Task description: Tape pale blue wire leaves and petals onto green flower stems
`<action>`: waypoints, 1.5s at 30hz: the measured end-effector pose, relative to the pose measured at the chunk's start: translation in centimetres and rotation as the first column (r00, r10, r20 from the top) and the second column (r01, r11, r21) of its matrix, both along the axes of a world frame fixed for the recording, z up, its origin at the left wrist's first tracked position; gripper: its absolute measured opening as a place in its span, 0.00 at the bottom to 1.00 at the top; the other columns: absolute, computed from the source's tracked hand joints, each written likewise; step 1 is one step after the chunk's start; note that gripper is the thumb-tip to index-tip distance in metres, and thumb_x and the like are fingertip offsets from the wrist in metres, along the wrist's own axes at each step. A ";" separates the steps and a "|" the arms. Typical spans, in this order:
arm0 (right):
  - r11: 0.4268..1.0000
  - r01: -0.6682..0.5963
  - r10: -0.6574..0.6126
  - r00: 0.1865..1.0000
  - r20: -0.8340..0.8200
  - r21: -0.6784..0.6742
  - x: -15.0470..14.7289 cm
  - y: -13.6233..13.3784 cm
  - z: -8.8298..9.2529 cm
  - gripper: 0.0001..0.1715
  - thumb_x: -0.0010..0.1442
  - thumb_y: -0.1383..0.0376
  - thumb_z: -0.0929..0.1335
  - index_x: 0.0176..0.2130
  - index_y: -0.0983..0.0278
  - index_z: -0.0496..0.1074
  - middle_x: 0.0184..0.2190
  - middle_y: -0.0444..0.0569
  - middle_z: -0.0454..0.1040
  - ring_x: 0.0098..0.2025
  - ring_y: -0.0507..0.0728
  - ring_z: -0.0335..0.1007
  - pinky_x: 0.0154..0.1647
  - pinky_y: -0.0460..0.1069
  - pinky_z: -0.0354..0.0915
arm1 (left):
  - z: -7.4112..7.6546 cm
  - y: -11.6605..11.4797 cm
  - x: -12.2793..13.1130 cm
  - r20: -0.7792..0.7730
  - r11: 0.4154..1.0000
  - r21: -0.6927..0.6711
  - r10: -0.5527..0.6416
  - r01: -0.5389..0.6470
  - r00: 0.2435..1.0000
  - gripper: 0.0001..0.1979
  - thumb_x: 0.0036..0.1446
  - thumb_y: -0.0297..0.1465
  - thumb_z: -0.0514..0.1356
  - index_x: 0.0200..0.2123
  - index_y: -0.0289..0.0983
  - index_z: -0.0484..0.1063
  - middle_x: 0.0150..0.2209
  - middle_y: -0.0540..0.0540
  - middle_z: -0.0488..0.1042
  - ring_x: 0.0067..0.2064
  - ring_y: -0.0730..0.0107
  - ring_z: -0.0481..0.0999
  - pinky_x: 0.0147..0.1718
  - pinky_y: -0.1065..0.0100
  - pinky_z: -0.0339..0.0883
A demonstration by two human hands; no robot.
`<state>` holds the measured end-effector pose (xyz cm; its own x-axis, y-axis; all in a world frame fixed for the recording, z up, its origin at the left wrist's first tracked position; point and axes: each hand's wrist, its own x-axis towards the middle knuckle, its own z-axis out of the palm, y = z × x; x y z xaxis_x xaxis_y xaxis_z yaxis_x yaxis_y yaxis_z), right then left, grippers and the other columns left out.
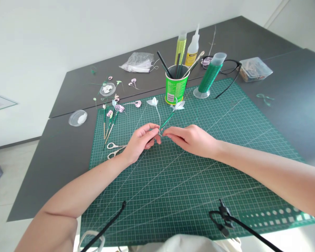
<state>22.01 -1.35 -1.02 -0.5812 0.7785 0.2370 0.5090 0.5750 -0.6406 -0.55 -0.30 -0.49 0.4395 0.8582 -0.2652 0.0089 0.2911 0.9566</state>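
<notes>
- clear dish (78, 118): lies on the grey table (55, 147), just off the left edge of the cutting mat (199, 182) and well apart from the hands.
- small flowers on sticks (110, 120): laid side by side at the mat's upper left corner, heads pointing away from the person; probably parked there so the middle of the mat is free.
- scissors (114, 149): flat on the mat just beside the left wrist, blades shut, within easy reach.
- left hand (140, 141): thumb and fingers pinched on the flower stems (168, 120) at the point where the two meet; this low grip appears to hold both together while the heads fan apart.
- flower stems: one is bare wire with a white bloom, the other is wrapped green with white petals; they run from the pinch near the mat's centre toward the can.
- right hand (191, 139): palm down, fingertips closed on the same junction and touching the left fingertips.
- green can (176, 89): upright just behind the blooms and full of tools; it is the nearest thing the heads could brush.
- green spool (209, 77), glue bottles (192, 49), glasses (227, 68), plastic box (255, 69): ranged along the mat's far edge and beyond, well apart from the hands; nothing lies between them and the stems.
</notes>
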 end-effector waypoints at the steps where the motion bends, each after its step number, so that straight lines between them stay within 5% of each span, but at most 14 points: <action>1: 1.000 -0.007 0.007 1.000 0.014 0.013 0.1 0.0 0.0 0.20 0.75 0.62 0.59 0.50 0.64 0.78 0.25 0.45 0.78 0.19 0.51 0.65 0.24 0.47 0.57 | 0.0 0.0 0.0 0.002 1.000 0.001 -0.002 0.002 1.000 0.15 0.62 0.41 0.66 0.44 0.37 0.71 0.27 0.52 0.76 0.20 0.80 0.56 0.19 0.72 0.43; 13: 0.990 -0.087 0.067 0.983 0.170 0.112 0.6 -0.1 -0.3 0.21 0.74 0.67 0.59 0.50 0.64 0.80 0.25 0.48 0.79 0.20 0.52 0.65 0.24 0.48 0.53 | 0.0 -0.1 0.2 -0.046 0.999 0.031 -0.024 0.026 0.999 0.18 0.60 0.43 0.68 0.45 0.38 0.71 0.25 0.54 0.74 0.20 0.79 0.58 0.19 0.73 0.45; 35: 0.970 -0.137 0.109 0.984 0.143 0.199 0.7 -0.1 -0.1 0.20 0.75 0.68 0.60 0.48 0.68 0.80 0.24 0.46 0.78 0.20 0.50 0.63 0.23 0.47 0.52 | -0.4 -0.1 0.0 -0.073 0.992 0.111 -0.050 0.058 0.996 0.16 0.62 0.41 0.66 0.45 0.36 0.75 0.25 0.52 0.77 0.20 0.80 0.59 0.18 0.73 0.48; 40: 0.946 -0.178 0.161 0.983 0.082 0.272 1.1 -0.2 0.2 0.19 0.76 0.68 0.60 0.51 0.69 0.79 0.23 0.44 0.77 0.19 0.49 0.60 0.22 0.47 0.51 | -0.9 -0.1 -0.3 -0.195 0.962 0.269 0.005 0.049 0.981 0.12 0.64 0.39 0.65 0.44 0.37 0.75 0.27 0.49 0.82 0.22 0.76 0.69 0.20 0.73 0.57; 45: 0.927 -0.244 0.217 0.968 0.124 0.286 1.2 -0.5 0.4 0.22 0.78 0.66 0.59 0.48 0.71 0.81 0.21 0.45 0.76 0.19 0.50 0.63 0.22 0.49 0.50 | -1.3 -0.2 -0.6 -0.335 0.877 0.477 0.125 0.054 0.934 0.07 0.66 0.35 0.64 0.44 0.38 0.77 0.32 0.49 0.85 0.33 0.68 0.83 0.33 0.69 0.73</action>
